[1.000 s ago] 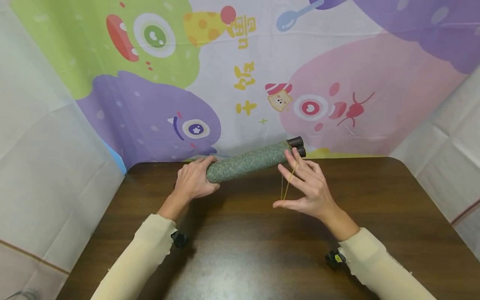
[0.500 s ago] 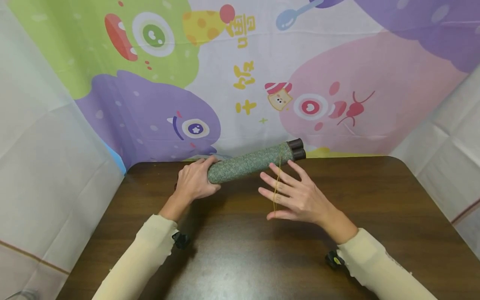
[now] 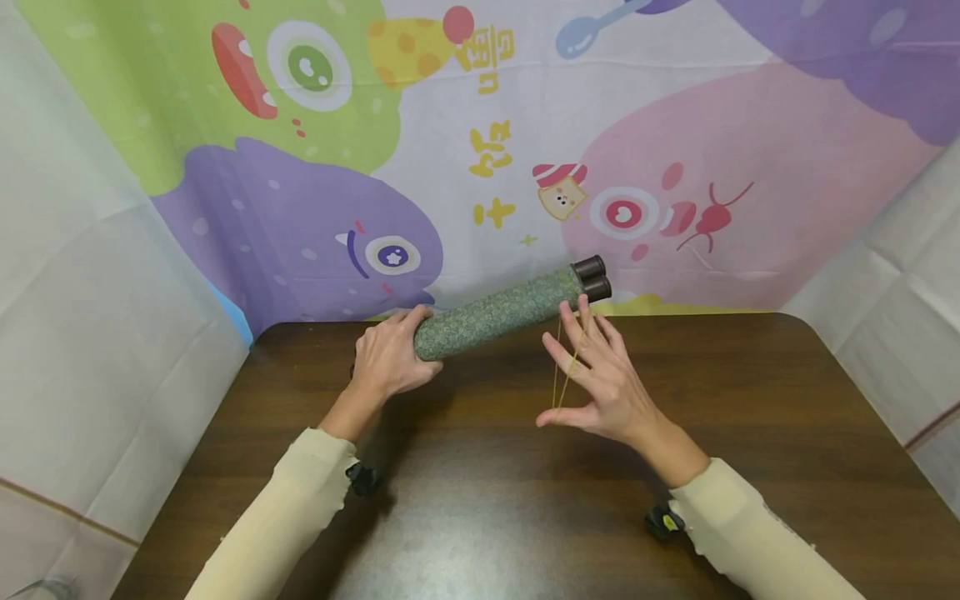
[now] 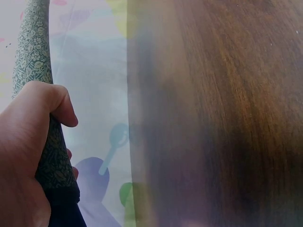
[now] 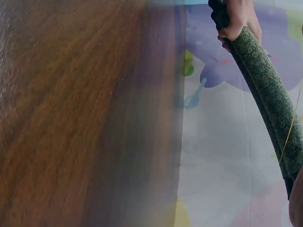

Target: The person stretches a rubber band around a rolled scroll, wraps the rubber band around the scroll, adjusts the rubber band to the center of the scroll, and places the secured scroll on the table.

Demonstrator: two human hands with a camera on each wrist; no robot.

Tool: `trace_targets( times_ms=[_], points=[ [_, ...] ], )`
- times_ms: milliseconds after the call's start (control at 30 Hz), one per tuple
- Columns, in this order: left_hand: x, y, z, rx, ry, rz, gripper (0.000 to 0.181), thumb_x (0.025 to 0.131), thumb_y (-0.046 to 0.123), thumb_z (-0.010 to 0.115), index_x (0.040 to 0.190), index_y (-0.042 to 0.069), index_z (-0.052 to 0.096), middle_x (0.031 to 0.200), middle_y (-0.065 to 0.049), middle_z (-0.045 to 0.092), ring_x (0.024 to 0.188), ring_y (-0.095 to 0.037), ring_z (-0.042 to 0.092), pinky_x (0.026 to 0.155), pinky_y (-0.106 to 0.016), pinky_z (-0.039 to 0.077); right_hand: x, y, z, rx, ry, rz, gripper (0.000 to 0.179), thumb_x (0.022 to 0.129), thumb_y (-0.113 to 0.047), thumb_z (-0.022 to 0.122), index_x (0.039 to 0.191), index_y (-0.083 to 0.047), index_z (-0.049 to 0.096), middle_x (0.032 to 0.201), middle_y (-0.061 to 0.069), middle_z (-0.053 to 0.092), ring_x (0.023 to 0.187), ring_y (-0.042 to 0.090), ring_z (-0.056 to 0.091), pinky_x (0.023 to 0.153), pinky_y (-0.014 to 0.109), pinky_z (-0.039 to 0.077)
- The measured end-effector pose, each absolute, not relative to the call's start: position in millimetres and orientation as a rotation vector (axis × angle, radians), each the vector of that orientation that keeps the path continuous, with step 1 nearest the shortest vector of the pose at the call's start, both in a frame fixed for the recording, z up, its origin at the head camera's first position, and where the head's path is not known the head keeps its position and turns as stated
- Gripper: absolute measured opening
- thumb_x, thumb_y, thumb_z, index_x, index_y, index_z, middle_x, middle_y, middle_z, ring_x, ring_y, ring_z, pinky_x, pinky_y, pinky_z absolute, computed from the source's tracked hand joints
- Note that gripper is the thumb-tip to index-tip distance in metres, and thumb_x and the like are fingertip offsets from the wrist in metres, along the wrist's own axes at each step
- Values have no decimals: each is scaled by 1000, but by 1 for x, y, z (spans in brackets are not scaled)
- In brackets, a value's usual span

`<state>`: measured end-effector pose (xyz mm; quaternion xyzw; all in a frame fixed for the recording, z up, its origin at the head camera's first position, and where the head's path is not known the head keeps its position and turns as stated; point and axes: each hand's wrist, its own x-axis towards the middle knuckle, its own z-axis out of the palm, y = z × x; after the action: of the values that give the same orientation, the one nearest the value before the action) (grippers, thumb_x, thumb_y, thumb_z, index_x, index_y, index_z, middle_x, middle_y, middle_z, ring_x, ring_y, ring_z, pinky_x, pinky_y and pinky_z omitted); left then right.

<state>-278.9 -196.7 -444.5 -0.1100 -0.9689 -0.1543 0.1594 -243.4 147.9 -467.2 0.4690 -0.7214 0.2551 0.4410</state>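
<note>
A green patterned scroll (image 3: 498, 312), rolled up, with two dark rod ends (image 3: 594, 279) at its right, is held tilted above the back of the table. My left hand (image 3: 386, 354) grips its left end; in the left wrist view the thumb (image 4: 61, 104) wraps over the green roll. My right hand (image 3: 603, 383) has its fingers spread, with a thin yellow rubber band (image 3: 572, 367) stretched between the thumb and the fingers. Its upper fingertips are right at the scroll's right end. In the right wrist view a yellow strand crosses the scroll (image 5: 267, 75).
A brown wooden table (image 3: 465, 517) lies under both hands. Behind it hangs a cloth printed with cartoon monsters (image 3: 510, 125), close to the scroll's rod ends. White panels (image 3: 75, 275) stand at the left and right. Each wrist wears a small black device (image 3: 362, 479).
My right hand drops away from the scroll's end with fingers fanned, then comes back up to it. The scroll's right end is slightly higher now. My left hand keeps its grip.
</note>
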Motion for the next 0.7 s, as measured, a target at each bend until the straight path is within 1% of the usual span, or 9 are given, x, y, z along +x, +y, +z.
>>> trace_targets(
  times_ms=[133, 200, 233, 300, 400, 467, 533, 700],
  points=[
    [-279, -197, -444, -300, -2765, -443, 73, 78, 42, 92, 145, 27, 66, 144, -11, 77, 112, -50, 78, 80, -65, 63, -243, 149, -470, 1143, -1858, 714, 106, 94, -81, 66, 177, -20, 38, 189, 14, 20, 179, 38, 16, 127, 76, 35],
    [-279, -197, -443, -296, -2760, -439, 73, 78, 42, 93, 144, 27, 66, 143, -12, 77, 112, -49, 78, 79, -65, 62, -242, 149, -470, 1131, -1891, 743, 109, 93, -83, 65, 178, -21, 35, 190, 12, 15, 180, 35, 12, 119, 81, 39],
    [-279, -197, -443, -296, -2759, -435, 73, 78, 42, 92, 145, 27, 66, 143, -12, 77, 111, -49, 78, 79, -64, 62, -242, 149, -471, 1127, -1902, 750, 110, 92, -84, 64, 178, -21, 34, 190, 12, 14, 180, 36, 10, 116, 82, 40],
    [-278, -197, -443, -296, -2758, -432, 74, 77, 42, 93, 145, 27, 66, 143, -12, 77, 111, -48, 78, 79, -64, 63, -242, 149, -472, 1106, -1927, 767, 113, 91, -86, 63, 178, -22, 32, 191, 12, 9, 180, 42, 8, 111, 81, 43],
    [-278, -196, -444, -295, -2753, -430, 74, 77, 41, 93, 145, 27, 67, 142, -12, 77, 110, -48, 78, 79, -63, 62, -240, 149, -472, 1041, -1970, 793, 116, 89, -92, 60, 179, -25, 29, 192, 10, 3, 175, 58, 8, 101, 77, 46],
    [-278, -195, -444, -296, -2746, -428, 74, 77, 41, 93, 144, 27, 67, 141, -12, 78, 110, -47, 78, 78, -63, 62, -238, 149, -473, 989, -2007, 814, 119, 87, -95, 59, 180, -28, 27, 192, 8, -1, 171, 66, 8, 100, 77, 46],
    [-278, -194, -445, -297, -2735, -420, 73, 76, 41, 93, 143, 27, 67, 138, -12, 79, 108, -47, 78, 78, -62, 62, -237, 149, -474, 939, -2046, 831, 121, 85, -98, 58, 180, -30, 25, 192, 8, -3, 170, 68, 5, 99, 79, 45],
    [-277, -192, -443, -297, -2732, -382, 74, 76, 41, 95, 143, 25, 67, 136, -14, 79, 106, -46, 79, 76, -60, 62, -236, 148, -474, 828, -2144, 807, 123, 81, -107, 49, 180, -41, 18, 193, 7, -8, 175, 59, -5, 103, 85, 42]
  ],
)
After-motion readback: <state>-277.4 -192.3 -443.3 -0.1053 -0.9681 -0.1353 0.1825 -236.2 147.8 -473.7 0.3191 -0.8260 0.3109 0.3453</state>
